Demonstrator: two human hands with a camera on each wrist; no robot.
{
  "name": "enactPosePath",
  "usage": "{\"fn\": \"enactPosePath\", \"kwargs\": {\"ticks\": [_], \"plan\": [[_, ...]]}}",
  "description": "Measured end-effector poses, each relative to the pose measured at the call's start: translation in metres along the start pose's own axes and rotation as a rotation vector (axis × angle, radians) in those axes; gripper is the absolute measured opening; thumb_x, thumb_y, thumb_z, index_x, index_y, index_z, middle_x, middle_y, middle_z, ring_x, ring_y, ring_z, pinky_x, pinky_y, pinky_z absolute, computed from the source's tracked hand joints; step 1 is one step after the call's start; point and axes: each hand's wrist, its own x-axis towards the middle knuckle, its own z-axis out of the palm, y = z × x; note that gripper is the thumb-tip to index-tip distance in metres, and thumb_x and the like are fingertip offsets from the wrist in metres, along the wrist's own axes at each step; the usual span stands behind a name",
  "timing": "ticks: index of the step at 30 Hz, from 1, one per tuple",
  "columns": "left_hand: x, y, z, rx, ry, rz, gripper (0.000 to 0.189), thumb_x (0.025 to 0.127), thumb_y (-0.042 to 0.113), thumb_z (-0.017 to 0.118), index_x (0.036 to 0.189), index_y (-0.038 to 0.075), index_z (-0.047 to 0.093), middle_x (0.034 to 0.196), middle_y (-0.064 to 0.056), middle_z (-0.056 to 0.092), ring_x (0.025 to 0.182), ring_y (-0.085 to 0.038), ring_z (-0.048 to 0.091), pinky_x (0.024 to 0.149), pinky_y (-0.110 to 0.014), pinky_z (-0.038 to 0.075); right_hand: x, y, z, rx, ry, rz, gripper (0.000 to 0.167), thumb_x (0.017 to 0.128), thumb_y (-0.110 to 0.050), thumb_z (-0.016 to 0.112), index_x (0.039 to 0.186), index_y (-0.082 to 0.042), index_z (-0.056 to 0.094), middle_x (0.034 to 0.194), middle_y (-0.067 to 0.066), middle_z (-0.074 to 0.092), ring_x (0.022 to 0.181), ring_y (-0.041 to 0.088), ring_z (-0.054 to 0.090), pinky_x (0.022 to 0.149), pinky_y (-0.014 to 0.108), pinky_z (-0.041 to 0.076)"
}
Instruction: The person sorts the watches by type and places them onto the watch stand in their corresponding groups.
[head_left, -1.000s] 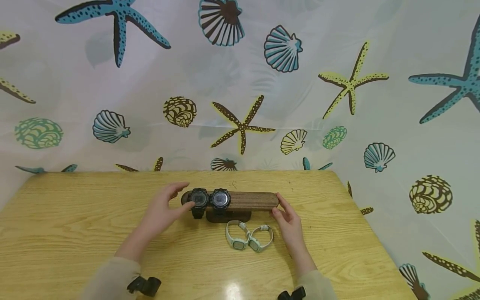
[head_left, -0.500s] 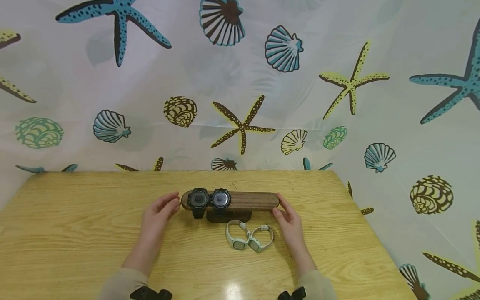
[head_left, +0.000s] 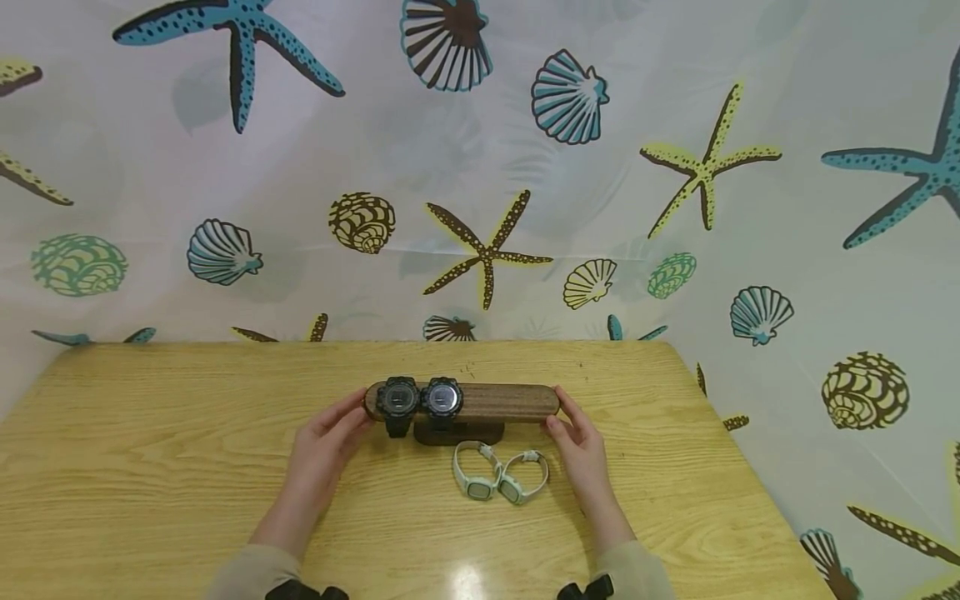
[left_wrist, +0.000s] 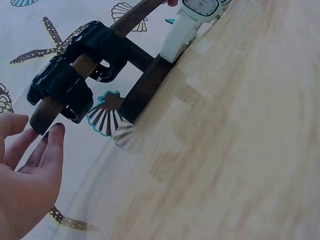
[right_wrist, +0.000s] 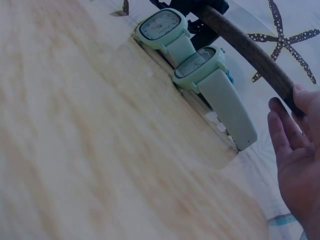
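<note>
A dark brown wooden watch stand (head_left: 506, 403) has a long bar raised over a short base (head_left: 472, 432). Two black digital watches, the left one (head_left: 398, 398) and the right one (head_left: 442, 398), are strapped side by side round the bar's left half. My left hand (head_left: 321, 454) holds the bar's left end, thumb and fingertips around it in the left wrist view. At the opposite end, my right hand (head_left: 583, 454) pinches the bar between thumb and fingers. Two pale mint watches, one (head_left: 477, 488) beside the other (head_left: 512, 489), lie on the table before the stand, straps looped.
The wooden table (head_left: 187, 450) extends to both sides of the stand. Behind it hangs a pale cloth (head_left: 300, 167) printed with starfish and shells, which also runs along the table's right edge.
My left hand has drawn back from the left black watch, then moved in to the bar's left end. My right hand stays on the right end. The stand and watches look unmoved.
</note>
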Motion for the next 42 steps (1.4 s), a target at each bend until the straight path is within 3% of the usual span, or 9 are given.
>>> {"fn": "enactPosePath", "kwargs": {"ticks": [7, 15, 23, 33, 37, 42], "plan": [[0.002, -0.008, -0.003, 0.056, 0.002, 0.052, 0.052, 0.094, 0.017, 0.062, 0.140, 0.000, 0.045, 0.118, 0.006, 0.059, 0.106, -0.007, 0.059, 0.102, -0.031, 0.043, 0.002, -0.001, -0.001, 0.003, -0.006, 0.024, 0.051, 0.098, -0.008, 0.054, 0.146, -0.007, 0.039, 0.152, 0.009, 0.031, 0.124, 0.023, 0.049, 0.101, 0.037, 0.045], [0.001, -0.013, -0.002, -0.013, 0.035, 0.079, 0.051, 0.094, 0.010, 0.062, 0.139, -0.005, 0.044, 0.115, 0.009, 0.063, 0.107, -0.008, 0.059, 0.100, -0.028, 0.045, 0.001, 0.001, -0.001, -0.006, -0.012, -0.005, 0.051, 0.097, -0.015, 0.057, 0.145, -0.011, 0.042, 0.150, 0.005, 0.034, 0.123, 0.020, 0.051, 0.100, 0.033, 0.046], [0.000, -0.016, -0.003, -0.039, 0.025, 0.104, 0.053, 0.092, 0.010, 0.064, 0.139, -0.006, 0.044, 0.116, 0.007, 0.063, 0.108, -0.008, 0.059, 0.099, -0.027, 0.046, 0.000, 0.002, -0.001, -0.026, -0.004, -0.009, 0.052, 0.097, -0.019, 0.058, 0.145, -0.012, 0.042, 0.149, 0.003, 0.037, 0.118, 0.016, 0.054, 0.098, 0.030, 0.047], [0.002, -0.023, -0.007, -0.039, 0.004, 0.134, 0.053, 0.092, 0.014, 0.065, 0.139, -0.003, 0.046, 0.119, 0.003, 0.062, 0.109, -0.010, 0.059, 0.098, -0.028, 0.047, -0.001, -0.006, -0.001, -0.064, 0.036, 0.058, 0.049, 0.097, -0.028, 0.058, 0.143, -0.018, 0.045, 0.143, 0.004, 0.045, 0.113, 0.031, 0.055, 0.101, 0.037, 0.044], [0.001, -0.022, -0.006, -0.010, 0.010, 0.150, 0.054, 0.092, 0.011, 0.065, 0.141, 0.001, 0.045, 0.116, 0.000, 0.060, 0.106, -0.010, 0.060, 0.096, -0.028, 0.048, -0.003, -0.014, -0.001, -0.116, 0.068, 0.020, 0.046, 0.097, -0.024, 0.059, 0.140, -0.013, 0.050, 0.139, 0.008, 0.048, 0.117, 0.027, 0.052, 0.098, 0.038, 0.047], [-0.002, -0.019, -0.004, 0.105, 0.041, 0.186, 0.055, 0.091, 0.014, 0.066, 0.141, 0.005, 0.047, 0.115, 0.000, 0.058, 0.099, -0.008, 0.061, 0.092, -0.025, 0.050, -0.008, -0.034, 0.006, -0.240, 0.116, -0.152, 0.035, 0.095, -0.007, 0.060, 0.129, 0.000, 0.056, 0.127, 0.019, 0.053, 0.111, 0.033, 0.050, 0.095, 0.038, 0.046]]}}
